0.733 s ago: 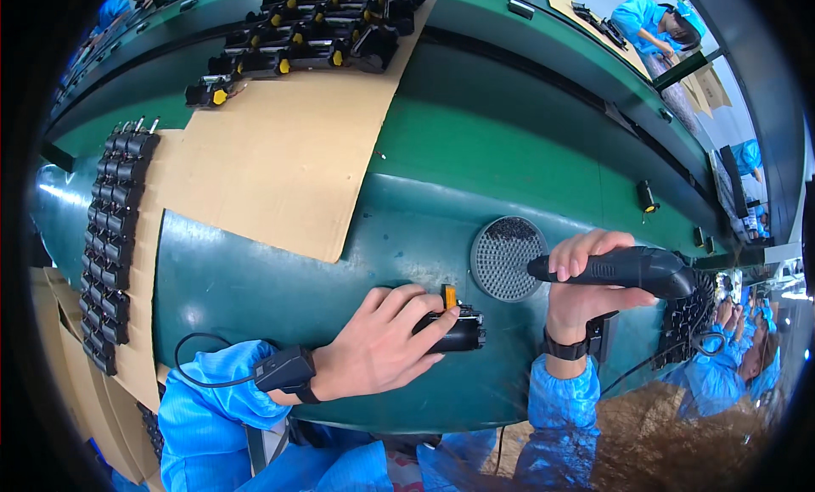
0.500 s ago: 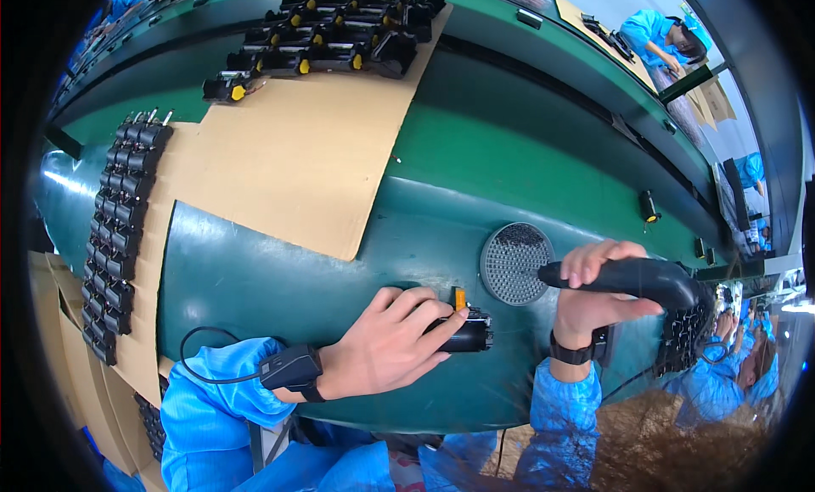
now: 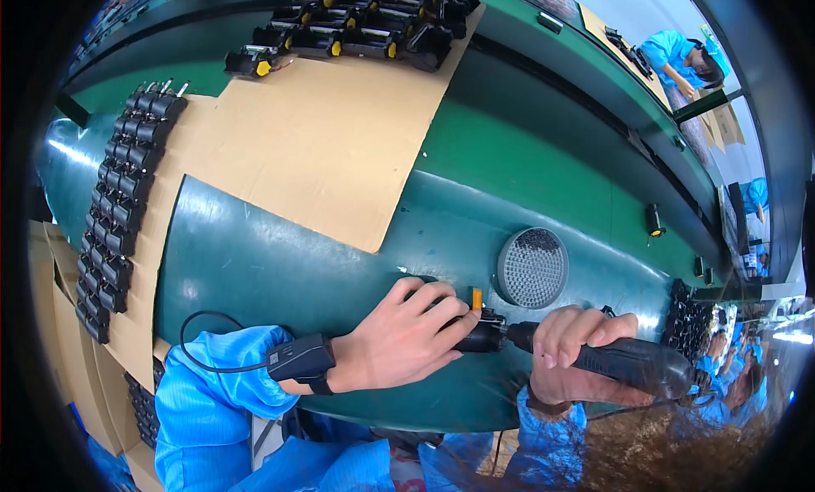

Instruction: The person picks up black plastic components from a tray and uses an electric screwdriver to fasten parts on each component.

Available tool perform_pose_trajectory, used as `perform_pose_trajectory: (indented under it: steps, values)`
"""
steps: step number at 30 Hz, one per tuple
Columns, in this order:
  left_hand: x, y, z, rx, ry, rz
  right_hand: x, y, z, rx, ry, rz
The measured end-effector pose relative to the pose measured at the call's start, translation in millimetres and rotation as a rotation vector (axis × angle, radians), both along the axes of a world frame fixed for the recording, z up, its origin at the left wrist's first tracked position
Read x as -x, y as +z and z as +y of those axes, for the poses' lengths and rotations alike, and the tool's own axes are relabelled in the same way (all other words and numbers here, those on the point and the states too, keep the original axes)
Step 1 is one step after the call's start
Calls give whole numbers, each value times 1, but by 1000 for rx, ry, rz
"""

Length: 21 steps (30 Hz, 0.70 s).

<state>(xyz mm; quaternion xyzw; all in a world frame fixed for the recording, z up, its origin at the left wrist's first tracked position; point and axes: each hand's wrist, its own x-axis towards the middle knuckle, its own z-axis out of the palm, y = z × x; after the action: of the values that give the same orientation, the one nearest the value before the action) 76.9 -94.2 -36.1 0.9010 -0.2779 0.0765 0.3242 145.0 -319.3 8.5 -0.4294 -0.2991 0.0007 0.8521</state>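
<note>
Left hand [image 3: 399, 339] is palm-down on the tabletop [image 3: 280, 271], fingers bent and a bit fanned out, closed over a black cylindrical part [image 3: 482, 337]. The index finger stretches along the part's top, right by the orange tab [image 3: 477, 298] that sticks up from it. The thumb sits on the near side, though it's hard to tell how much of it is really pressing. The part lies on its side just beyond those fingertips, near the middle of the tabletop, with its free end facing right.

Right hand [image 3: 579, 346] is wrapped around a black power screwdriver [image 3: 645, 366], fingers curled over the top of the body, thumb underneath. The tool is held nearly level, nose pointing left at the part's free end. Can't tell if the tip touches or stops just short.

Left forearm comes in from the lower left in a blue sleeve [image 3: 216, 369], with a black wrist device [image 3: 299, 360] strapped on. Right forearm rises from the bottom edge, wrist bent so the knuckles face up.

Just beyond the tool's nose is a round grey dish [image 3: 533, 280] with small dark pieces bunched at its far side.
</note>
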Motion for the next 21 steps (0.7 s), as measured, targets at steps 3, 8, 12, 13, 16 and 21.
perform_pose_trajectory:
  steps: [3, 8, 12, 13, 16, 21]
  values:
    - [-1, -1, 0, 5, 2, 5, -2, -6, 1, -1, 30, -10]
    - [-1, 0, 1, 2, 2, -1, -4, -8, 2, 14, 50, -22]
    - [0, -1, 0, 12, 1, 2, -3, -9, 4, 12, 39, -25]
    - [0, -1, 0, 15, 3, 1, -2, -9, 4, 22, 38, -29]
    - [0, -1, 0, 18, 0, 5, -1, -9, 7, 29, 27, -37]
    - [1, -1, 0, 20, 3, 1, -1, -8, 12, 112, 24, -95]
